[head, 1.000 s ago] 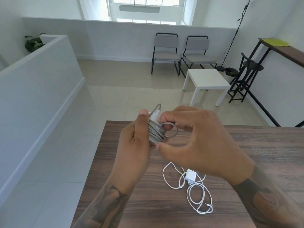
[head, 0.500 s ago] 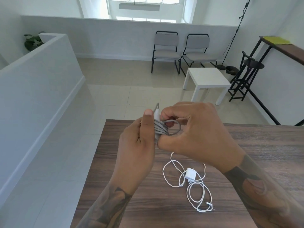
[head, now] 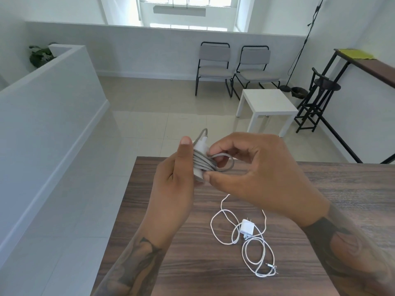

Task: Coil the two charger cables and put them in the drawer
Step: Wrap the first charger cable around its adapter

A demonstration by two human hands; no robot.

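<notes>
I hold a white charger block wound with grey cable (head: 202, 163) above the far edge of the dark wooden table (head: 352, 189). My left hand (head: 173, 180) grips the block, thumb upright along its left side. My right hand (head: 256, 174) pinches the last grey loop (head: 227, 162) against the wound turns. A second charger, a small white plug (head: 246, 227) with a thin white cable (head: 256, 253), lies loosely spread on the table below my right wrist. No drawer is in view.
The table's left edge drops to a tiled floor (head: 139, 124). A white half wall (head: 42, 103) runs along the left. Further back stand two grey chairs (head: 213, 67), a white side table (head: 267, 103) and a black stool (head: 320, 92).
The grey loop in my right hand has shrunk slightly and sits closer to the wound block. Both hands stayed at about the same spot. The white charger on the table has not moved.
</notes>
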